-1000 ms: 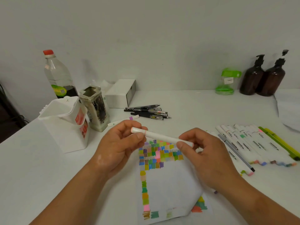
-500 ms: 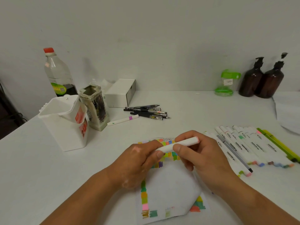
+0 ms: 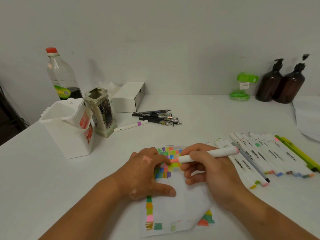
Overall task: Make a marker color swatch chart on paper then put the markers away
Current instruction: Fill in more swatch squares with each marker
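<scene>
White marker [image 3: 220, 151] is held tight by the right hand [image 3: 213, 175]; the left hand [image 3: 145, 172] lies on the paper [image 3: 180, 208], grip hard to tell.

The left hand [image 3: 145, 172] no longer pinches the white plastic marker [image 3: 207, 154]. It has let go of the end it held a second ago and now lies flat on the white paper sheet of coloured swatch squares [image 3: 178, 205], fingers spread and thumb reaching across the blank middle. The right hand [image 3: 207, 174] alone grips the marker, which has dropped from level in the air to slanting down leftward. Its left end, white before, now shows a salmon-coloured tip [image 3: 174, 160], low over the swatch rows just beside the left fingertips.
</scene>
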Demonstrator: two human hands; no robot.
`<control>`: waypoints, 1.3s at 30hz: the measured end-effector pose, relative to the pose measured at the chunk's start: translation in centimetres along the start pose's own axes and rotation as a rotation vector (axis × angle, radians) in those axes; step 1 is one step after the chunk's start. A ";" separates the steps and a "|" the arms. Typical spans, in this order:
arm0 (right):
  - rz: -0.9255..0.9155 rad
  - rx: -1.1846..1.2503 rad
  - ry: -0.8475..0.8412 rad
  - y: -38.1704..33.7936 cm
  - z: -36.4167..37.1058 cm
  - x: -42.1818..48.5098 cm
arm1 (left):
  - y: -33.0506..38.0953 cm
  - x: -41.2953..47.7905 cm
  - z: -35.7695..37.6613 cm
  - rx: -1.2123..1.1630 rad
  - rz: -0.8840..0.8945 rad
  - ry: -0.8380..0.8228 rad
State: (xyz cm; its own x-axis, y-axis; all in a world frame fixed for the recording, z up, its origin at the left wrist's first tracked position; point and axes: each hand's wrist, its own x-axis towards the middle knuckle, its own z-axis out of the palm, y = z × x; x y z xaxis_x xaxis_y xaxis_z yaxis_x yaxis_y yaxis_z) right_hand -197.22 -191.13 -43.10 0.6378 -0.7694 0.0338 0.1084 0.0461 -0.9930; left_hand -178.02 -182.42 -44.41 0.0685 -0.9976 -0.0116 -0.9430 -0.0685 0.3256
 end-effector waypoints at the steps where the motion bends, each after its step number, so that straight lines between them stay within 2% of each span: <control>1: 0.008 -0.035 -0.021 0.1 0.2 -0.1 | -0.2 0.0 -0.2 0.005 -0.014 -0.009; 6: 0.036 -0.349 -0.020 1.1 0.6 -0.1 | -0.4 -0.5 -0.7 -0.052 -0.034 -0.048; 13: 0.040 -0.519 0.015 1.6 0.8 0.2 | -0.5 -0.4 -0.5 -0.059 -0.038 -0.056; 22: 0.027 -0.628 -0.023 1.6 0.7 0.3 | -0.7 -0.3 -0.3 -0.062 -0.034 -0.051; 39: 0.034 -0.646 0.030 1.6 0.7 0.3 | -0.6 -0.3 -0.4 -0.078 -0.040 -0.051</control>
State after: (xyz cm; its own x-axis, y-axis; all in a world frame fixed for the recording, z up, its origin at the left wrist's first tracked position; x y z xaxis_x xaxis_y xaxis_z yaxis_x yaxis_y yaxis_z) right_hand -196.33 -190.84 -44.62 0.6100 -0.7924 0.0075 -0.3985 -0.3149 -0.8615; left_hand -177.36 -182.11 -44.24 0.0870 -0.9935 -0.0730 -0.9115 -0.1090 0.3966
